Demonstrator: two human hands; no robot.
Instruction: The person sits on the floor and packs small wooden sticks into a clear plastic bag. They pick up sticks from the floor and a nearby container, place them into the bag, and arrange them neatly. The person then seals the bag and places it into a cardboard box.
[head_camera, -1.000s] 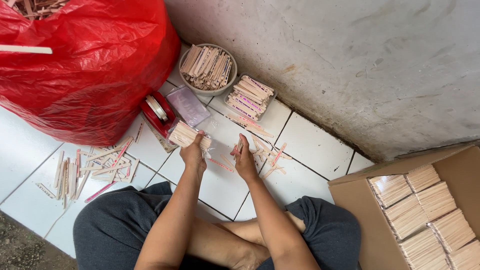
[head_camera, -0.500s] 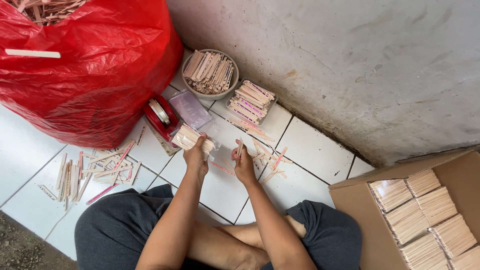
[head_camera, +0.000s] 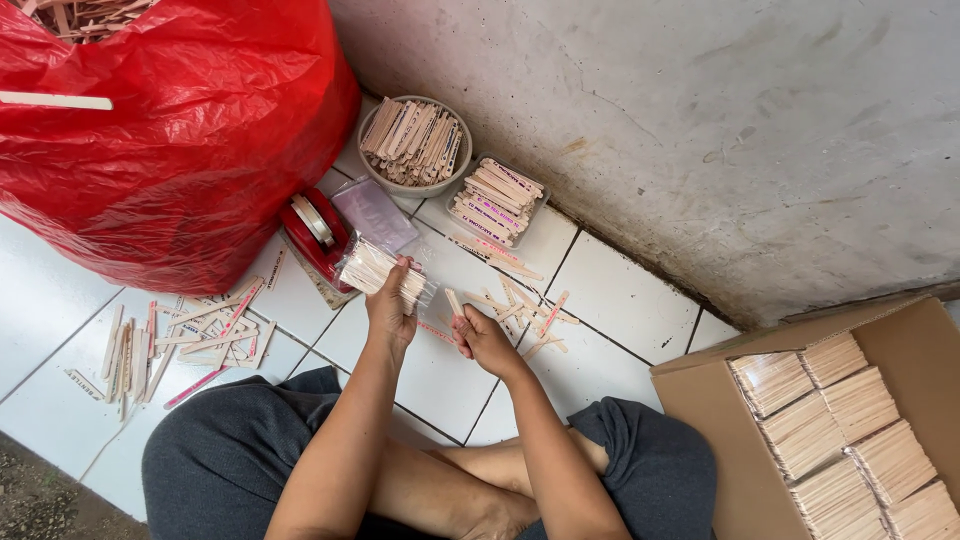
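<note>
My left hand (head_camera: 390, 312) grips a clear plastic bag filled with flat wooden sticks (head_camera: 375, 266), holding it just above the white tiled floor (head_camera: 620, 295). My right hand (head_camera: 483, 340) is beside it and pinches a single wooden stick (head_camera: 455, 303) that points up toward the bag's open side. Loose wooden sticks (head_camera: 520, 305) lie scattered on the tile just beyond my right hand.
A big red plastic sack (head_camera: 170, 140) of sticks stands at the left. A round bowl (head_camera: 414, 142) and a clear tray (head_camera: 497, 200) of sticks sit by the grey wall. A red tape dispenser (head_camera: 315, 232), empty bags (head_camera: 373, 212), more loose sticks (head_camera: 190, 335), and a cardboard box of packed bundles (head_camera: 850, 420) lie around.
My right hand has lifted off the loose sticks with one stick in it and come toward the bag. My left hand has kept the bag nearly in place.
</note>
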